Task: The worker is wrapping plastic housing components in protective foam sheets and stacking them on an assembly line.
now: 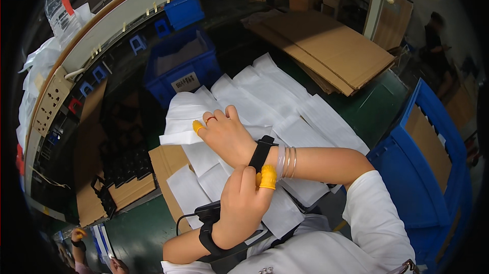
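My right hand (226, 139) reaches across from the right, above white foam sleeves (290, 96). Its fingers curl downward, and a yellow finger cot covers one tip; what lies under the fingers, if anything, is hidden. Around this wrist sit a black wrist strap (263, 153) and several thin bangles (289, 162). My left hand (242, 205) comes up from below, its closed fingers at the strap's near end. A yellow finger cot (268, 177) is on its thumb side. The left wrist wears a black band with a small cabled device (208, 213).
Flat cardboard sheets (326, 45) lie beyond the sleeves. A blue crate (181, 65) stands at the far left, and a large blue bin (423, 157) at right. Black plastic parts (122, 157) rest on cardboard. Another person's hand (78, 234) shows at lower left.
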Demonstrator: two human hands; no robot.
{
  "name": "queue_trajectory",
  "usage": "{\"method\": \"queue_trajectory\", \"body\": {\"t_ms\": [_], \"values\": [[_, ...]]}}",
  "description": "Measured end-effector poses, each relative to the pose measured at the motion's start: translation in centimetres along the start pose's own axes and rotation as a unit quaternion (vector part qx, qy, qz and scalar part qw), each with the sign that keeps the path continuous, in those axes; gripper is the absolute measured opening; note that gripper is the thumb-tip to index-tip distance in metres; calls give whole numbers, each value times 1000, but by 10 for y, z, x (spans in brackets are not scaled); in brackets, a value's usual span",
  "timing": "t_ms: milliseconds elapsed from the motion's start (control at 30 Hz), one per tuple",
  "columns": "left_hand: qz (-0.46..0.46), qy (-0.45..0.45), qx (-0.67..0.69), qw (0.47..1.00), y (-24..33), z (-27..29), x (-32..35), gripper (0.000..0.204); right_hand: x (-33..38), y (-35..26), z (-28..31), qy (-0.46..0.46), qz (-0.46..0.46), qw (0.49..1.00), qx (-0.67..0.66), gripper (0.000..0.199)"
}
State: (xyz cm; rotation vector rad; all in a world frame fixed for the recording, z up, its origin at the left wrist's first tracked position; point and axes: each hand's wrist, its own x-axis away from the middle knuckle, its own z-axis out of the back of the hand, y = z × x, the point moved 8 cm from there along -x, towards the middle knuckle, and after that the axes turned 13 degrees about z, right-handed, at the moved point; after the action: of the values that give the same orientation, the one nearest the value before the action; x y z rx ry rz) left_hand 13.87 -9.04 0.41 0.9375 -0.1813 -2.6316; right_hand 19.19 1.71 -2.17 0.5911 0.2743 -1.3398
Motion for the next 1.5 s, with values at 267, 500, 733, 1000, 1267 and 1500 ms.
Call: {"method": "queue_trajectory", "body": {"t_ms": [267, 500, 733, 1000, 1267, 1500], "values": [[-100, 58, -103, 988, 13, 10, -15, 18, -6, 13, -21, 133, -163, 858, -468, 36], [-120, 40, -95, 987, 15, 17, -20, 17, -15, 31, -27, 279, -271, 592, -706, 34], [-107, -52, -7, 993, 4, 1, -12, 18, -16, -25, 37, 260, 170, 947, -86, 11], [200, -246, 24, 948, -52, -3, -77, 23, 10, -48, -9, 101, 249, 942, -203, 15], [105, -572, -2, 814, -41, -40, -78, 32, 13, -60, -10, -27, 215, 932, -290, 19], [59, -621, 53, 780, -40, -78, -71, 37, 21, -80, -14, -95, 244, 934, -242, 21]]}}
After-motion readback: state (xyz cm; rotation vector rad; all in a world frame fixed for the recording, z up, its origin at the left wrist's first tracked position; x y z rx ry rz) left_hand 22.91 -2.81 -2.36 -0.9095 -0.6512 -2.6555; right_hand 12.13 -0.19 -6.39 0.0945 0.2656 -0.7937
